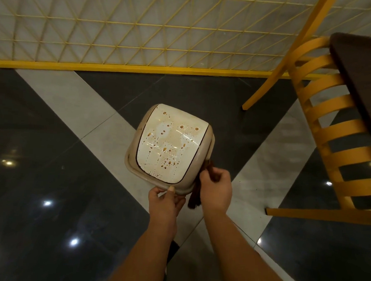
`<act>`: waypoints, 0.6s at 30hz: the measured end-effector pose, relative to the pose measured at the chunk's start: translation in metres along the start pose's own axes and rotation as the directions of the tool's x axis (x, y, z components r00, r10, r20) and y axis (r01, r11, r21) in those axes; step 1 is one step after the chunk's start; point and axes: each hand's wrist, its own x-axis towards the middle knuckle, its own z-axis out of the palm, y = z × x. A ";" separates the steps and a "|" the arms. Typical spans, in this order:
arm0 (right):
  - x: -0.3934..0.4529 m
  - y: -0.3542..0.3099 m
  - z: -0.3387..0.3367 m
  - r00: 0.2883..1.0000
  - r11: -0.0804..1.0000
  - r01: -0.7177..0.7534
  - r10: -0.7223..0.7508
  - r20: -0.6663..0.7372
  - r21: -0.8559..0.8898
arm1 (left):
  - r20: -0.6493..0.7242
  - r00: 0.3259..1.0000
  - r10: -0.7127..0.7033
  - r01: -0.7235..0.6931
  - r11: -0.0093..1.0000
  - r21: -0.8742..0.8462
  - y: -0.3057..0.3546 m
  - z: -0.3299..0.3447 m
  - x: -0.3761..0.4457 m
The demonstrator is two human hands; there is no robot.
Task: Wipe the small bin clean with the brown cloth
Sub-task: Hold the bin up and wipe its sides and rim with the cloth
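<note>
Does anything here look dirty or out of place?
Yes. The small bin's white lid is spattered with brown droplets and drip trails. The left hand grips its near rim, and the right hand holds the brown cloth at its right side.

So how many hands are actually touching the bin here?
2. The left hand grips the small bin's near rim; the right hand presses the brown cloth against its right side.

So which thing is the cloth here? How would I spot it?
Start at the cream bin on the tiled floor, its lid spattered with brown drops. At its right side, the right hand grips the cloth: a dark brown bunch hanging below the fingers, the only fabric there.
</note>
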 end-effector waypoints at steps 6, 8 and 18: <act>-0.025 0.048 -0.024 0.990 0.980 0.116 -0.101 0.097 -0.164 | -0.011 1.000 -0.010 0.010 1.000 -0.016 0.010 -0.012 0.004; -0.027 0.038 -0.035 0.991 0.994 0.110 -0.108 0.074 -0.023 | -0.031 1.000 0.004 -0.005 0.999 -0.032 0.016 -0.017 0.006; -0.001 -0.037 -0.009 0.933 0.929 0.357 -0.359 -0.004 0.101 | -0.016 1.000 0.006 -0.005 0.999 0.053 0.029 -0.033 0.013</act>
